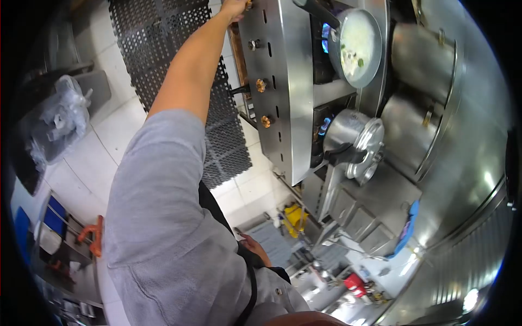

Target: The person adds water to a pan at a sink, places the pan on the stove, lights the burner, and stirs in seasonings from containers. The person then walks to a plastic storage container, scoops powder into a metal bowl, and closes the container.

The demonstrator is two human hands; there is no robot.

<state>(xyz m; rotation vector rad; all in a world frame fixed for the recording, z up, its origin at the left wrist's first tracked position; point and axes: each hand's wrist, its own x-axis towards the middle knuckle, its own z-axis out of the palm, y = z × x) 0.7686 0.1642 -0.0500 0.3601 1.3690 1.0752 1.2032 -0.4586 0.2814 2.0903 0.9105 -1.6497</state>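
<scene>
At the top edge, my left hand (pixel 234 10) has its fingers closed on a brass-coloured stove knob (pixel 249 4), partly cut off by the frame. My right hand (pixel 255 248) is low in the middle, beside the black apron, with fingers curled round a small dark thing that I cannot make out. A frying pan (pixel 360 46) holds pale liquid with white and green bits, and a blue flame shows beside it. Near another flame stands a metal pressure cooker (pixel 348 133) with a black handle. More knobs (pixel 261 85) line the steel stove front (pixel 296 108).
A black perforated mat (pixel 163 49) lies on white floor tiles along the stove. Clear plastic (pixel 68 111) fills a bin at left. Metal covers (pixel 421 65) stand behind the burners. A yellow object (pixel 295 219), a blue-edged item (pixel 405 233) and racks sit towards the bottom.
</scene>
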